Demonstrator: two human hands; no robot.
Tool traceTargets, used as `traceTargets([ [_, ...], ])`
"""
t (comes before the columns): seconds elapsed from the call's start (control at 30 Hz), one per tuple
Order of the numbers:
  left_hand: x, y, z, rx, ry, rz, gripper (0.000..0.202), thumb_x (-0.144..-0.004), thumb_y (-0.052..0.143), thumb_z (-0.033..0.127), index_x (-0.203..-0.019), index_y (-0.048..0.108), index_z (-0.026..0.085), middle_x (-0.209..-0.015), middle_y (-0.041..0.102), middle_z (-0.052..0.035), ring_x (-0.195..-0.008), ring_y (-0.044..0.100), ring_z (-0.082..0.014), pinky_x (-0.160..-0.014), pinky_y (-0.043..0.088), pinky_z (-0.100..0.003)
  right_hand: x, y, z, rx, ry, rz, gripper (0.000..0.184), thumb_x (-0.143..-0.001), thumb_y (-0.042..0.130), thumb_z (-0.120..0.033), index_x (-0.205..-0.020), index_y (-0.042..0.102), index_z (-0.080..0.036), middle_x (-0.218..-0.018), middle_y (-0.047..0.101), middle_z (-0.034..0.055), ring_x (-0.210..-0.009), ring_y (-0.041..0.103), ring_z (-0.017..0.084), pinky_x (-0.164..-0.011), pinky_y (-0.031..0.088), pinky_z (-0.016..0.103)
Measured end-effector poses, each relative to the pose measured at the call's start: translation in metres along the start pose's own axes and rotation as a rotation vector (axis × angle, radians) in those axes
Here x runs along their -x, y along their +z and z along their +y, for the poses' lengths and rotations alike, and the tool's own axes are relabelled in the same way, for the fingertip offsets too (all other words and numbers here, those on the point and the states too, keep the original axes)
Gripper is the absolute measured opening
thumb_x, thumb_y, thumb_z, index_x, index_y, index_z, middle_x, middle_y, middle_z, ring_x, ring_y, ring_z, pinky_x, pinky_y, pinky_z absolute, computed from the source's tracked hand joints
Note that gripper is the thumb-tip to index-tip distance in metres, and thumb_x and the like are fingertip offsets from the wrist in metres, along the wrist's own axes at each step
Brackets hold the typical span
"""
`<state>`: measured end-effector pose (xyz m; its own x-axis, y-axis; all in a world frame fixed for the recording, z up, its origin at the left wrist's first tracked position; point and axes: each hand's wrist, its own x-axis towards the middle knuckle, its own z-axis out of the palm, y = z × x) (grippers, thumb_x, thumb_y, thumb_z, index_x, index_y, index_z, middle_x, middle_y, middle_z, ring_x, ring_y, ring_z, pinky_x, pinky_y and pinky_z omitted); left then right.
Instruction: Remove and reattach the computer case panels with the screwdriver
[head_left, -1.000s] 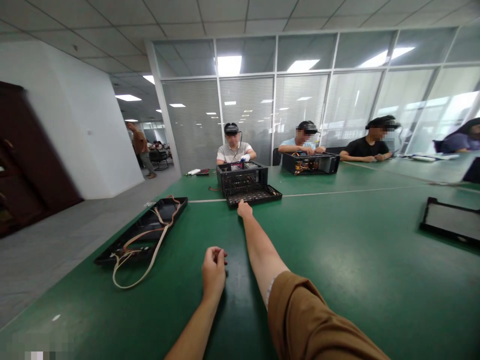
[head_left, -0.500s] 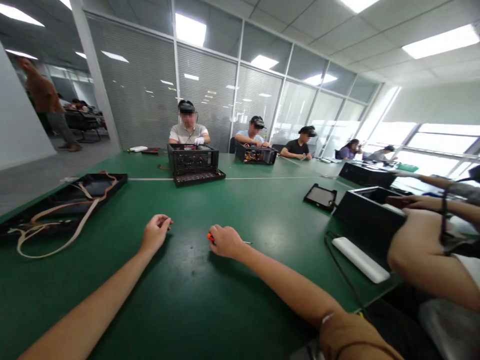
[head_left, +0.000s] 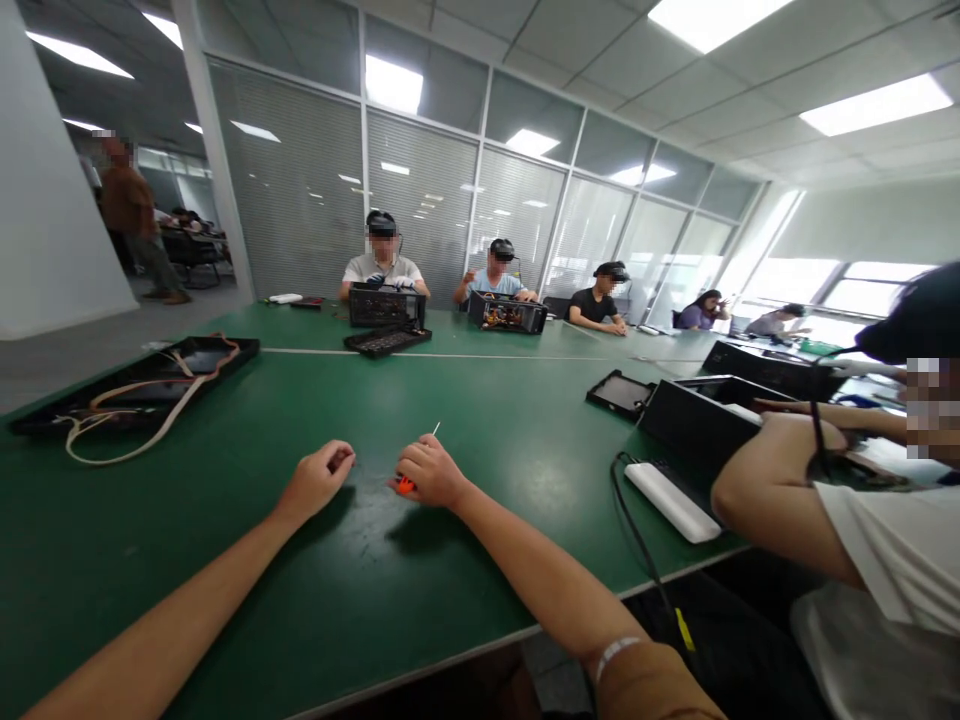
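Note:
My right hand (head_left: 429,470) is wrapped round a screwdriver (head_left: 406,485) with an orange and black handle. Its thin metal shaft points up and away past my knuckles. To the left of it, my left hand (head_left: 321,477) hovers low over the green table (head_left: 480,400) with its fingers curled together. Whether something small is pinched in those fingers is hidden. The two hands are a short way apart and do not touch.
At far left lies a black panel (head_left: 135,385) with pale ribbon cables. To the right are a black computer case (head_left: 694,420), a white power bank (head_left: 673,502) with a black cable, and a co-worker's arm (head_left: 780,470). Across the table, people work at opened black cases (head_left: 387,306).
The screwdriver has turned in my right hand: its shaft, earlier pointing right, now points up and away. Across the table, the nearest case's front panel has swung out. My view has shifted.

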<state>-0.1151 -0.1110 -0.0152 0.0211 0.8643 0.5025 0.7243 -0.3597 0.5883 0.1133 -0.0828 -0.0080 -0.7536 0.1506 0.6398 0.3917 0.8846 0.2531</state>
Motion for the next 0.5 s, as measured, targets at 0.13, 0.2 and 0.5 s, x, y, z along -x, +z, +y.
traceTargets([
  [0.13, 0.0, 0.007, 0.005, -0.049, 0.096, -0.007, 0.019, -0.075, 0.045, 0.037, -0.077, 0.055, 0.021, -0.068, 0.059, -0.0003, -0.063, 0.055, -0.0142, -0.063, 0.042, -0.024, 0.0, -0.004, 0.0, -0.029, -0.005, 0.046, 0.036, -0.081, 0.044, -0.052, -0.081, 0.054, -0.018, -0.089, 0.058, 0.0063, -0.081, 0.049, 0.016, -0.079, 0.034, 0.032],
  [0.2, -0.003, 0.009, 0.004, -0.049, 0.112, -0.01, 0.019, -0.076, 0.044, 0.037, -0.077, 0.055, 0.021, -0.067, 0.058, -0.0002, -0.063, 0.054, -0.0142, -0.063, 0.041, -0.024, 0.002, -0.005, 0.001, -0.028, 0.011, 0.047, 0.041, -0.077, 0.044, -0.057, -0.082, 0.056, -0.019, -0.088, 0.059, 0.006, -0.077, 0.051, 0.016, -0.073, 0.036, 0.03],
  [0.5, -0.006, 0.005, 0.005, -0.036, 0.079, -0.088, 0.021, -0.077, 0.042, 0.037, -0.079, 0.054, 0.021, -0.069, 0.057, -0.0013, -0.064, 0.053, -0.0148, -0.064, 0.041, -0.025, 0.006, 0.011, 0.006, -0.343, 0.531, 0.095, 0.028, -0.083, 0.045, -0.039, -0.098, 0.059, -0.021, -0.09, 0.066, 0.0028, -0.079, 0.06, 0.012, -0.072, 0.043, 0.021],
])
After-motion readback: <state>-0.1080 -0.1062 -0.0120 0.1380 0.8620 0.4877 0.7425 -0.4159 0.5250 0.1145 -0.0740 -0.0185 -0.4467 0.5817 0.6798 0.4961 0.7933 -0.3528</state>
